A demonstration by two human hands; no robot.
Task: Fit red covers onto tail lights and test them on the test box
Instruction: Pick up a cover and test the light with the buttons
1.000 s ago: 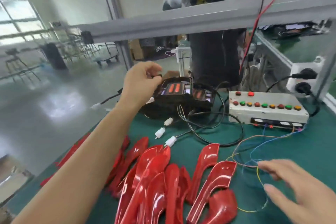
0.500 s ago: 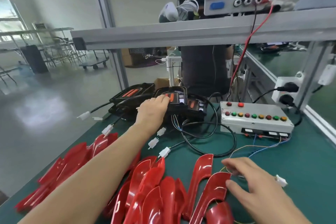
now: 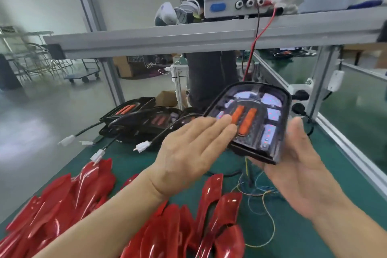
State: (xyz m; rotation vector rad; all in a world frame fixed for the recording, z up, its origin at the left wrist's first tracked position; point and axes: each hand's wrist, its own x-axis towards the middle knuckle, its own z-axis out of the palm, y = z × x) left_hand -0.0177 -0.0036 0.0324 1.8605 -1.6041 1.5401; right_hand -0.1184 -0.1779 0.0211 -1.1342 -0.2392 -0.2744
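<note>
Tail light (image 3: 253,123) tilted above bench, right hand (image 3: 293,165) cradling, left hand (image 3: 188,153) flat on it.

Glossy red plastic covers (image 3: 217,211); black plastic tail light (image 3: 254,123); matt green counter (image 3: 297,234); brushed metal shelf (image 3: 188,38).

One tail light (image 3: 253,123) is raised above the tabletop (image 3: 314,236), with two orange strips (image 3: 241,119) showing in its middle. Behind and to the left of that tail light lie at least three more tail lights (image 3: 144,119), overlapping, so the exact count is unclear. Four white plug connectors (image 3: 143,146) lie left of it. Red covers (image 3: 211,192) are heaped below it, well over ten, too overlapped to count. Two hands, left (image 3: 188,153) and right (image 3: 299,176), are in view
</note>
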